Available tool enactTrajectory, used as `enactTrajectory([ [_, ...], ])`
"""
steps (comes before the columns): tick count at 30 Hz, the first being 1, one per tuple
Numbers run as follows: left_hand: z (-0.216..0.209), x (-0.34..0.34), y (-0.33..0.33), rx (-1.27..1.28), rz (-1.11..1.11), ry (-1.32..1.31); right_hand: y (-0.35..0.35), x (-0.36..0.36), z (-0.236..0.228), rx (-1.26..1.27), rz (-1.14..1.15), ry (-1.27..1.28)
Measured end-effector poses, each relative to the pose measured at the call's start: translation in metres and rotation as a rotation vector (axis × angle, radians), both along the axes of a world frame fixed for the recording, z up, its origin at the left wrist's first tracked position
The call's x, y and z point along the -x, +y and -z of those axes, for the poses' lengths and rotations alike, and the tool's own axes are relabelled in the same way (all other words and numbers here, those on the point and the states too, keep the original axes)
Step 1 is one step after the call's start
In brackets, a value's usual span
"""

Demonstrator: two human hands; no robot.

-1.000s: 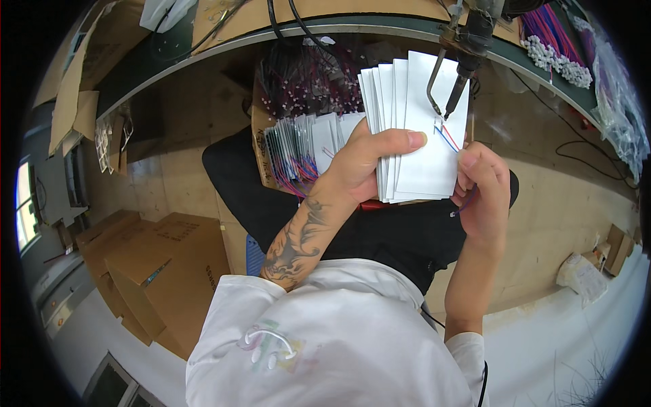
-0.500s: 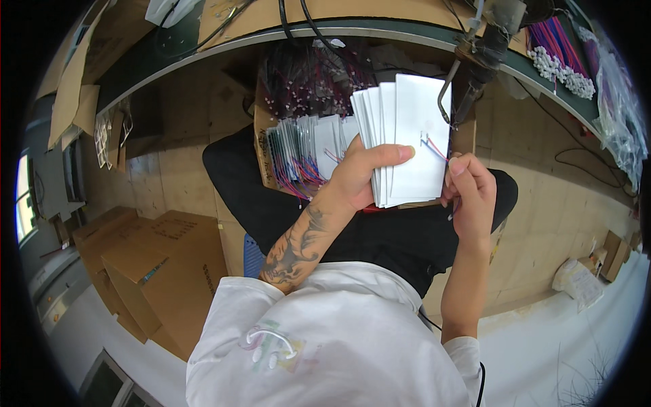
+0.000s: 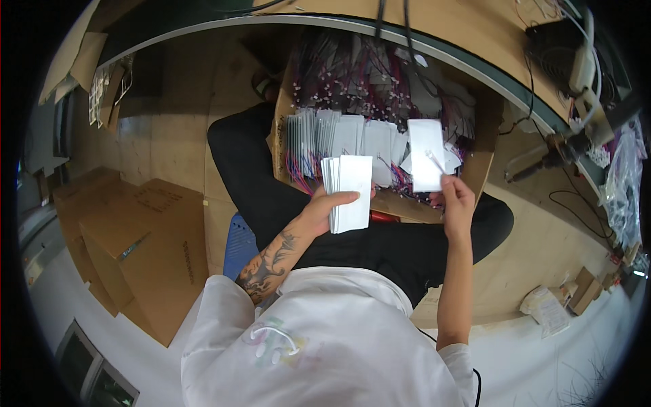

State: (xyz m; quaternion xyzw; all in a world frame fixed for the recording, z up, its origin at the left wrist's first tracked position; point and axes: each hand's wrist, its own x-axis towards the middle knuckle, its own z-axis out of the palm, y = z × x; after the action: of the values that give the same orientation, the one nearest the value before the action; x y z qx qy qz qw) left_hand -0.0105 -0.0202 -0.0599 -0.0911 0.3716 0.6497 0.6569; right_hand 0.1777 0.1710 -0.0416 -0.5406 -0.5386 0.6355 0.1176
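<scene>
My left hand (image 3: 319, 211) grips a fanned stack of thin white rectangular panels (image 3: 354, 183), thumb across the front one. Off to the right, a single white panel (image 3: 425, 144) hangs over the open cardboard box (image 3: 487, 159), held by my right hand (image 3: 457, 198) in a pinch near its lower right corner. Short wires run from that panel's face toward my fingers; whether I pinch the wires or the edge, I cannot tell. Below it in the box stand rows of similar panels (image 3: 347, 132) with red and blue wires. My right fingertips are partly hidden.
Bundles of wires with small white connectors (image 3: 366, 95) fill the box's far part. The workbench edge (image 3: 325, 19) curves beyond it. A dark tool on a mount (image 3: 553, 156) juts out at right, near dangling cables. A large closed carton (image 3: 156, 251) stands at left.
My right hand has drawn one panel away from the stack and over the box. My left hand and the stack have moved left and nearer to me. The view has shifted right.
</scene>
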Motion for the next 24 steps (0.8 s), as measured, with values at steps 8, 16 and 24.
enactTrajectory([
  [8,0.006,0.012,-0.002,-0.079,0.017,-0.04,0.089,0.083,0.064,-0.254,-0.05,-0.089],
  [16,0.004,0.013,-0.002,-0.144,-0.011,-0.194,0.091,0.038,0.055,-0.571,-0.195,-0.362],
  [24,-0.006,0.008,0.009,-0.071,0.052,0.009,0.112,-0.031,-0.062,-0.522,0.183,0.128],
])
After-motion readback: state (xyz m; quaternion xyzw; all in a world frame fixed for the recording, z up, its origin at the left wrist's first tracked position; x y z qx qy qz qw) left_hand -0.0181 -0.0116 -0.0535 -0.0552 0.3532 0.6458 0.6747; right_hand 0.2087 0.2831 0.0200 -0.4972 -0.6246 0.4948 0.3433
